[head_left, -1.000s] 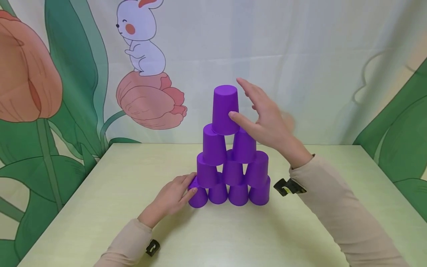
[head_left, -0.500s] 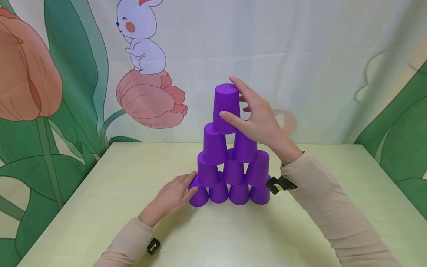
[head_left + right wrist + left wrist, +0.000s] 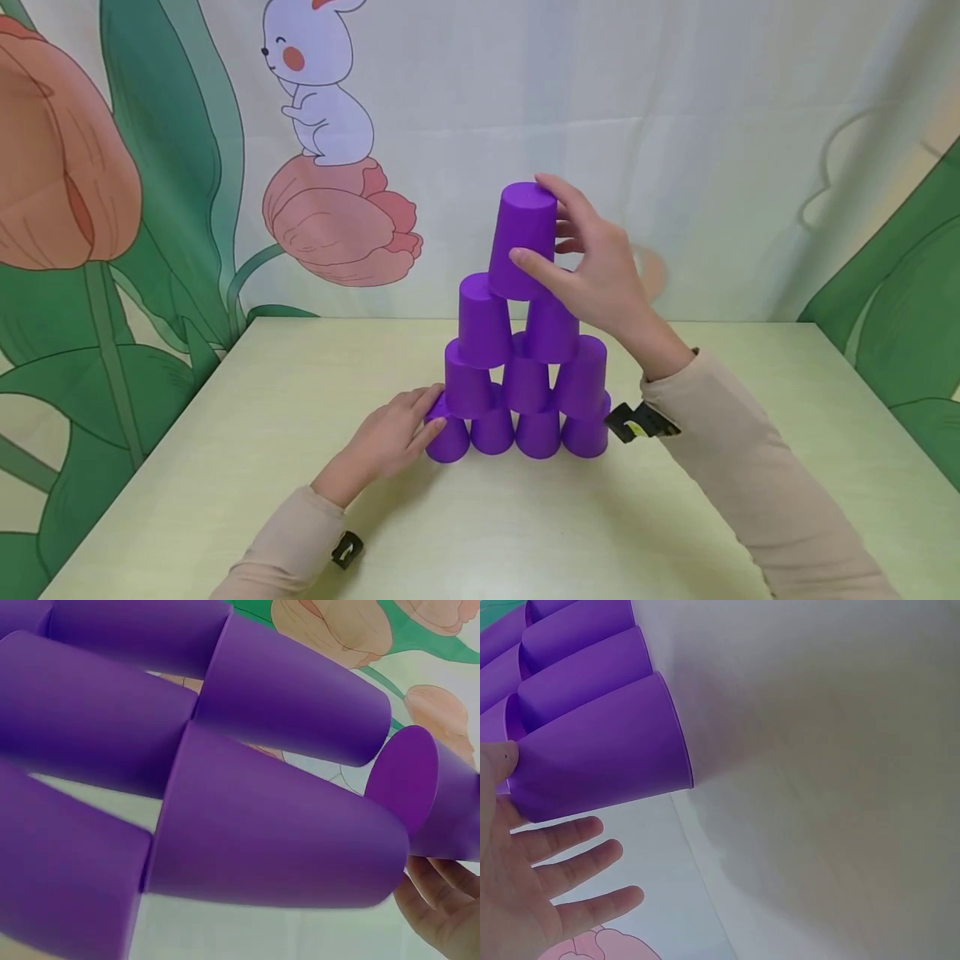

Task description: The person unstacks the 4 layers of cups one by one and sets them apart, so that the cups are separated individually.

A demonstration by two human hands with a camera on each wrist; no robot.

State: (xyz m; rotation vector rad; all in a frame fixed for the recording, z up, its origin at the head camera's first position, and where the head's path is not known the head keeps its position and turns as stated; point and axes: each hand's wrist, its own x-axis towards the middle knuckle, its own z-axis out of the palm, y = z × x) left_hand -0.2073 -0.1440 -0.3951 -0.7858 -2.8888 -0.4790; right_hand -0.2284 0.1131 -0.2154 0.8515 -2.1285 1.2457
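Note:
Purple cups stand upside down in a four-row pyramid. In the head view, my right hand (image 3: 596, 267) grips the top cup (image 3: 521, 242), thumb in front and fingers along its right and far side. That cup leans slightly; the right wrist view shows the open mouth of the top cup (image 3: 405, 780) angled off the cup below. My left hand (image 3: 390, 435) holds the leftmost bottom-row cup (image 3: 447, 440) near its base end, between thumb and index finger. In the left wrist view, the other fingers (image 3: 592, 907) stretch out straight beside this cup.
The pyramid's second-row cups (image 3: 483, 323) and third-row cups (image 3: 527, 375) stand right under the top cup. They rest on a pale table (image 3: 480, 533). Behind its far edge hangs a curtain (image 3: 675, 167) printed with flowers and a rabbit. Each wrist carries a black clip (image 3: 347, 550).
My right hand has closed around the top cup and shifted it to the right, tilting it. The left hand and the lower rows have stayed in place.

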